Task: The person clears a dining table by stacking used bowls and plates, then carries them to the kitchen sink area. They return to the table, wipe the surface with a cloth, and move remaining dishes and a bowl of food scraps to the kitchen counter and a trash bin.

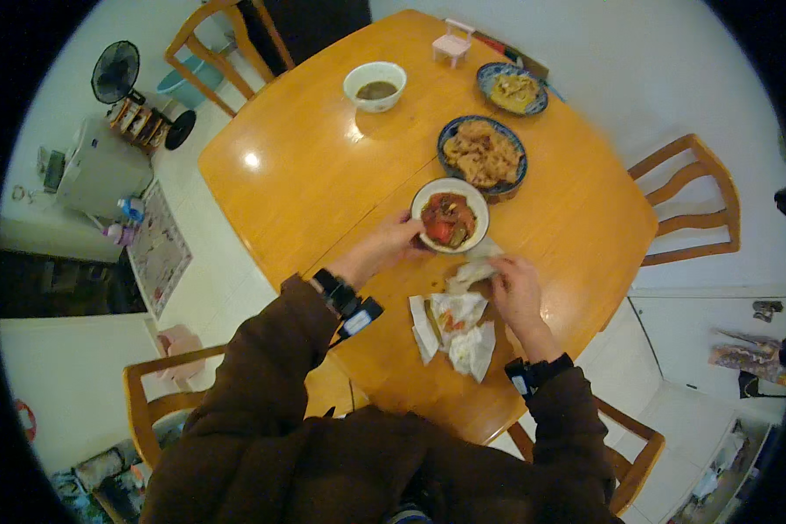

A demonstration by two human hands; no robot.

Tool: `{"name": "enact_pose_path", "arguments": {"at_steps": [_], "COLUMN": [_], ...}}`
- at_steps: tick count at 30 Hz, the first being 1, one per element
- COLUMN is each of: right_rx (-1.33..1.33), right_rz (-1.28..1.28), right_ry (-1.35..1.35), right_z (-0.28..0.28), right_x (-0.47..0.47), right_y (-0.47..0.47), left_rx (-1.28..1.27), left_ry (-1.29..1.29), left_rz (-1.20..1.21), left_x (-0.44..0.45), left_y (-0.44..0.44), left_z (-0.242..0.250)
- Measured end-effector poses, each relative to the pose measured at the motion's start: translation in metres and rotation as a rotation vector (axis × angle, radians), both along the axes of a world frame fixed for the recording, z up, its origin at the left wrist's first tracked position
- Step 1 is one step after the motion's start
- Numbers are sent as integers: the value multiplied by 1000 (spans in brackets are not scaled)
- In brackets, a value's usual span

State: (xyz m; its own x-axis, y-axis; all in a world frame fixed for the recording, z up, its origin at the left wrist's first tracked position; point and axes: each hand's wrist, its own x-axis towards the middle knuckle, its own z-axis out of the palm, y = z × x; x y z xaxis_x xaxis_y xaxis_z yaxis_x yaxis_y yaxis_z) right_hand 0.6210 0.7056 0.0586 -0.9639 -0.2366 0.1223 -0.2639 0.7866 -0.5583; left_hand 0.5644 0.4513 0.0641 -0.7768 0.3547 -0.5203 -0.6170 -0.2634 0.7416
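Note:
My left hand [403, 237] grips the left rim of a white bowl [482, 202], thumb on top. Inside the bowl is a reddish stew [447, 219] with dark and green pieces. Fingers of my right hand [517, 288] pinch a crumpled tissue [469, 275] just below the bowl; a flatter pale piece shows between tissue and bowl. Closer to my body lie used, crumpled paper napkins [465, 354] with orange-red stains. Beyond the bowl sits a blue-patterned plate [441, 145] of browned, pancake-like food [483, 154].
A wooden dining table [301, 183] bears a white bowl of dark liquid [374, 86], a blue-patterned dish of yellowish food [514, 92] and a tiny pink toy chair [453, 44]. Wooden chairs [688, 203] stand around it. A black fan [116, 71] is at far left.

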Motion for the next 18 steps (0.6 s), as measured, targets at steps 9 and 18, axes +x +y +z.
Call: {"name": "enact_pose_path", "arguments": {"at_steps": [9,18], "right_rx": [261,239], "right_rz": [-307,-299], "right_ry": [224,266], "right_z": [-29,-24], "right_x": [-26,-25], "right_y": [36,36], "left_rx": [-155,29], "left_ry": [123,201], "left_rz": [329,464], "left_x": [-125,-217], "left_y": [-87,-96], "left_z": [-24,-26]}}
